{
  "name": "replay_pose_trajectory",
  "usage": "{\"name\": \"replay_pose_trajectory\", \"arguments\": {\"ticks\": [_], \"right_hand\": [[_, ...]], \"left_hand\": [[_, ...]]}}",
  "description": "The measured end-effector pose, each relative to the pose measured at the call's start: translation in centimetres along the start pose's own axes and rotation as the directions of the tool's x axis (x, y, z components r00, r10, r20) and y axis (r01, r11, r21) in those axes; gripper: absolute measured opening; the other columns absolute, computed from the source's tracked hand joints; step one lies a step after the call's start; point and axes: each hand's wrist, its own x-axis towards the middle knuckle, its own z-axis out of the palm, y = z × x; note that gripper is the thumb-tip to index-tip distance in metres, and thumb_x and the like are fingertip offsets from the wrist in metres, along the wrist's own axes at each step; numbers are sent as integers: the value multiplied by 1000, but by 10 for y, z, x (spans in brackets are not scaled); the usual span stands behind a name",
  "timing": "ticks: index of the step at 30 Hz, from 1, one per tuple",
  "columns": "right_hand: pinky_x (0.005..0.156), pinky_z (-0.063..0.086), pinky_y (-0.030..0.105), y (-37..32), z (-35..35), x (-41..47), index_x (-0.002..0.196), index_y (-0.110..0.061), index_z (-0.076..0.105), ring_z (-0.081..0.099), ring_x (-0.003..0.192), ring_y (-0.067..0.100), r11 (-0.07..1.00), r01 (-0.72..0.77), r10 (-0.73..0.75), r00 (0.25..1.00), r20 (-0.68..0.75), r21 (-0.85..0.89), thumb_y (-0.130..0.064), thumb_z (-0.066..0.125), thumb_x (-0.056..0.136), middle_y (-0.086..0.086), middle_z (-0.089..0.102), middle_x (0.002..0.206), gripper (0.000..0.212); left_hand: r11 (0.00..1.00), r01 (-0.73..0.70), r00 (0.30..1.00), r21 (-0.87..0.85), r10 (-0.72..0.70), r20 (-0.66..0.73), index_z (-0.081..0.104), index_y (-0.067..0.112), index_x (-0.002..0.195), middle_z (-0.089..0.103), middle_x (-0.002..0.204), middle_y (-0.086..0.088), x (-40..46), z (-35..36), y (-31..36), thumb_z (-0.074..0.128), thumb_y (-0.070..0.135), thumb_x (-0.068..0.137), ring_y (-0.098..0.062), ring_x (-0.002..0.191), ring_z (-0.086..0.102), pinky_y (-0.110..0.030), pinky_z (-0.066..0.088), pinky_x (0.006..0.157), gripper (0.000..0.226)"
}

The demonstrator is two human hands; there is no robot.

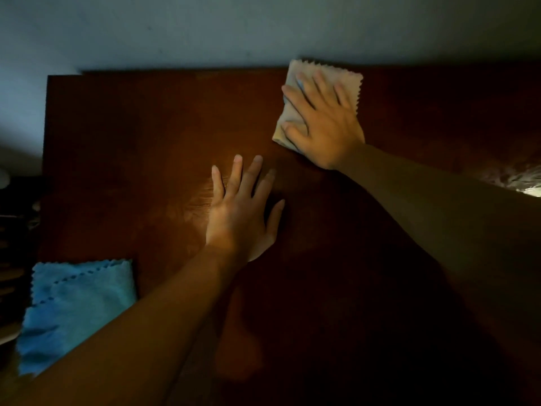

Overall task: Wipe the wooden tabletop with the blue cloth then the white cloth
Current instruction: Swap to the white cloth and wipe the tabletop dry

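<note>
The dark wooden tabletop (131,159) fills most of the view. A folded white cloth (344,83) lies near the table's far edge, right of centre. My right hand (322,121) presses flat on it with fingers spread and straight. My left hand (240,212) rests flat on the bare wood near the middle, fingers straight and spread, holding nothing. The blue cloth (76,303) lies folded at the near left corner, partly covered by my left forearm, with neither hand touching it.
A pale wall (205,30) runs right behind the table's far edge. Dark clutter (11,230) sits off the table's left side. A light patterned fabric (521,180) shows at the right edge.
</note>
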Motion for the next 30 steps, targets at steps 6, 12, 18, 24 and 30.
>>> {"name": "replay_pose_trajectory", "arguments": {"ticks": [6,12,18,24,30], "right_hand": [[126,-2,47,3,1,-8,162,-25,17,0,158,26,1000,-20,19,1000,19,18,-58,28,102,5,9,171,69],[125,-1,49,66,-5,-52,162,-27,14,0,157,25,987,-150,147,988,47,61,-60,18,101,5,9,171,69],[125,-3,50,62,-4,-57,162,-27,12,-3,157,26,965,-255,251,966,61,58,-59,18,98,4,4,171,72],[124,-4,52,-14,6,-63,162,-26,16,0,157,31,981,-177,177,984,14,81,-59,22,99,7,7,171,71],[125,-4,51,-30,14,-64,162,-25,19,-1,157,29,984,-135,139,990,-29,112,-55,26,103,6,9,171,67]], "left_hand": [[998,1,1000,-64,-1,2,45,15,146,37,156,-13,-1,-5,1,41,47,100,-41,147,25,-65,14,117,56],[995,21,999,-96,-18,35,42,14,148,35,157,-14,-1,-8,3,37,46,102,-40,149,19,-63,7,119,57],[994,37,999,-104,-33,36,41,15,150,33,159,-12,-1,-9,3,34,49,101,-36,151,15,-60,4,120,59],[993,41,999,-114,-45,-29,46,14,145,39,154,-13,-2,-6,4,41,47,99,-36,149,22,-61,10,120,57],[993,45,997,-110,-51,-53,48,15,144,41,154,-13,-3,-3,4,41,48,99,-35,148,24,-60,12,120,56]]}}
